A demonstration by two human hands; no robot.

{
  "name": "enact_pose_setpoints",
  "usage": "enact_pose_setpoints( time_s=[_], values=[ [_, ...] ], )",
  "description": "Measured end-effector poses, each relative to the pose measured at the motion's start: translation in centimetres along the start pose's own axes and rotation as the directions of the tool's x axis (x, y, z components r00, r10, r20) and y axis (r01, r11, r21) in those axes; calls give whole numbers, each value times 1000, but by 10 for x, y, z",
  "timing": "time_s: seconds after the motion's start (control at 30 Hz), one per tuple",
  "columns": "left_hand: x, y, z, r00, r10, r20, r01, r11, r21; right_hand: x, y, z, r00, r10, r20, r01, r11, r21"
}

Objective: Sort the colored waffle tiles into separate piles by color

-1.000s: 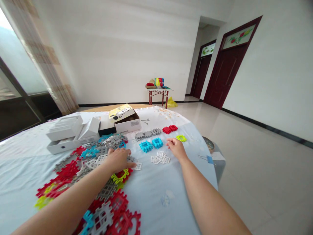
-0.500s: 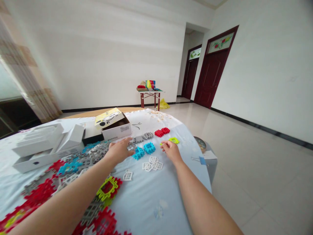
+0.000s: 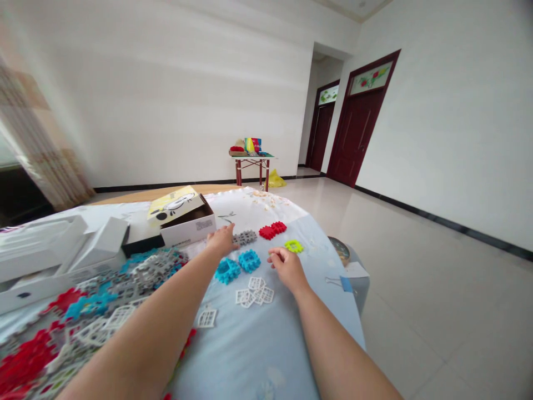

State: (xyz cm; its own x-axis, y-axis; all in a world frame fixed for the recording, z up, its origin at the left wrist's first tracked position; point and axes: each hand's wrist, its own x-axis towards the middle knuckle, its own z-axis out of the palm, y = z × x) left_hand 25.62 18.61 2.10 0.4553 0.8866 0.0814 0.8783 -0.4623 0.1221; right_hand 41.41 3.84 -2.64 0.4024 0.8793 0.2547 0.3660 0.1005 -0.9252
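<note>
My left hand (image 3: 220,240) reaches forward, fingers stretched out and lying on the left end of a row of grey interlocking pieces (image 3: 247,237). My right hand (image 3: 285,265) rests on the light blue tablecloth (image 3: 266,344) with its fingers curled in; nothing shows in them. It lies just below a yellow-green piece (image 3: 293,245). Two blue pieces (image 3: 237,265) sit between my hands, red pieces (image 3: 272,229) lie beyond, and small white pieces (image 3: 255,295) lie near my right wrist.
A heap of red, grey, blue and white pieces (image 3: 95,300) covers the left. Behind it stand an open cardboard box (image 3: 183,214) and white boxes (image 3: 50,250). A round stool (image 3: 347,261) stands off the table's right edge. A small table (image 3: 251,161) stands by the far wall.
My left hand moved from the heap forward and right to the grey row. My right hand barely shifted. The view turned right, so the heap slid left.
</note>
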Motion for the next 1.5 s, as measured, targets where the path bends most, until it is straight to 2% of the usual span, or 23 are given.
enact_pose_setpoints(
  time_s=[0.07, 0.17, 0.27, 0.37, 0.53, 0.67, 0.77, 0.87, 1.1, 1.27, 1.37, 1.5],
  values=[
    [-6, -5, -6, 1000, -8, -21, 8, 1000, 6, 1, 2, 1, 1000, 3, 1, -3, 1000, -4],
    [-26, -19, -24, 998, -2, -70, 3, 1000, 11, 0, 4, 2, 1000, 2, 14, -2, 1000, -6],
    [-58, -40, -46, 994, 10, -111, -8, 1000, 13, -2, 4, 3, 1000, -9, 27, 9, 1000, -17],
    [-95, -66, -62, 985, -31, -169, 34, 999, 16, -4, 6, 4, 998, -22, 50, 24, 999, -41],
    [-151, -111, -69, 972, -143, -186, 154, 987, 46, -5, 13, 7, 994, -19, 104, 33, 991, -129],
    [-173, -134, -69, 952, -225, -210, 250, 963, 101, -6, 18, 9, 995, -16, 102, 32, 987, -157],
    [-176, -140, -67, 940, -263, -215, 291, 950, 111, -7, 19, 10, 994, -14, 105, 31, 986, -162],
    [-168, -138, -61, 949, -237, -207, 265, 957, 119, -7, 18, 10, 991, -7, 130, 31, 982, -184],
    [-127, -112, -41, 965, -143, -220, 184, 966, 180, -5, 18, 11, 987, -15, 161, 53, 970, -236],
    [-100, -98, -29, 962, -158, -222, 209, 952, 226, -4, 19, 12, 986, -9, 164, 46, 974, -221],
    [-95, -96, -26, 962, -162, -221, 217, 943, 254, -4, 18, 12, 985, -9, 170, 44, 978, -203],
    [-100, -97, -27, 962, -127, -240, 193, 942, 275, -4, 19, 13, 986, -8, 169, 41, 981, -191]
  ],
)
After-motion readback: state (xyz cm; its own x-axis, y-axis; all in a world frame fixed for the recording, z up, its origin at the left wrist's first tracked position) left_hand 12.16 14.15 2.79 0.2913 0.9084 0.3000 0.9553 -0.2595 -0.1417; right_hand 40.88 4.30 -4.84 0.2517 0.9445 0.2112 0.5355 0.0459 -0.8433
